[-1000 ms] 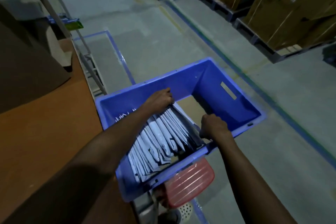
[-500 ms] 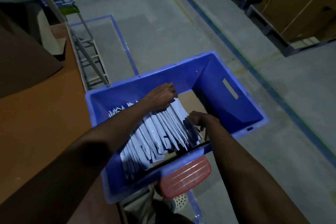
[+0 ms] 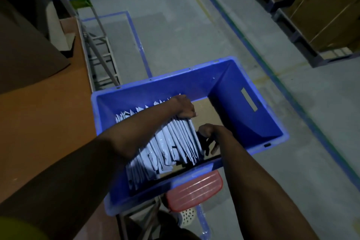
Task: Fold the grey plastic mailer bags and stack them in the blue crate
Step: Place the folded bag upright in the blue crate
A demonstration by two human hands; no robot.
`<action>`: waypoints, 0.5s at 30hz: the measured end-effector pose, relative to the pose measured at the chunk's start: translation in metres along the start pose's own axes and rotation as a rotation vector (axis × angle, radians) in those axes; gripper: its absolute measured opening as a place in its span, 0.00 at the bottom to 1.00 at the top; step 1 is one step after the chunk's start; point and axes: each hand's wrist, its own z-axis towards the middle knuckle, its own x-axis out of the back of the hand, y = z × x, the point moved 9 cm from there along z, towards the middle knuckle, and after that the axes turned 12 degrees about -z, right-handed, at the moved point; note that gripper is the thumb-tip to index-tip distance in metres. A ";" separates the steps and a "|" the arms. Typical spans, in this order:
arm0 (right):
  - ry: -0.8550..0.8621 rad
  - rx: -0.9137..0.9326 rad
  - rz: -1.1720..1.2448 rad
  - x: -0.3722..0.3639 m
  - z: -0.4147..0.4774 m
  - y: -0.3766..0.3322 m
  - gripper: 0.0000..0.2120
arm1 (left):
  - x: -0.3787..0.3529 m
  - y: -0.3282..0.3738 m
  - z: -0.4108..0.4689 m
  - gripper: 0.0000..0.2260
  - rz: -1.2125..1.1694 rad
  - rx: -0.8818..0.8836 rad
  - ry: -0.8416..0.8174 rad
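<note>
A blue crate [image 3: 243, 119] sits just beside the right edge of an orange desk [image 3: 39, 122], above a red stool [image 3: 194, 189]. Inside it, folded grey mailer bags [image 3: 175, 142] stand on edge in a tight row that runs from the crate's left wall towards its middle, leaning slightly. The bags are pale and glossy, with creased folds and dark strips along some edges. A sheet of cardboard [image 3: 204, 111] lines the crate's bottom and shows bare in the right half, where open room is left up to the right wall with its handle slot.

The person's left hand [image 3: 184, 108] lies on the far end of the row near the crate's far wall, its grip curled over the top edges of the last few bags. The right hand [image 3: 209, 136] reaches down at the near end of the row, close to the crate's near rim, its grip loose, fingers pointing down and spread against the face of the outermost bag.

Beyond the crate lies a grey floor [image 3: 185, 35] marked with blue tape lines [image 3: 136, 39], with boxes on pallets [image 3: 321, 6] at the far right.
</note>
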 end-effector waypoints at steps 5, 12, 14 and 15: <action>0.054 -0.004 -0.099 0.003 0.001 -0.002 0.14 | 0.000 0.005 -0.008 0.27 0.000 -0.084 0.066; 0.119 0.012 -0.138 0.010 -0.004 -0.004 0.15 | 0.012 0.015 -0.026 0.27 -0.061 -0.184 0.256; 0.111 0.036 -0.121 0.010 -0.009 -0.006 0.18 | 0.009 0.015 -0.030 0.29 -0.042 -0.151 0.204; 0.116 0.050 -0.117 0.011 -0.011 -0.008 0.19 | 0.009 0.016 -0.032 0.29 -0.032 -0.143 0.195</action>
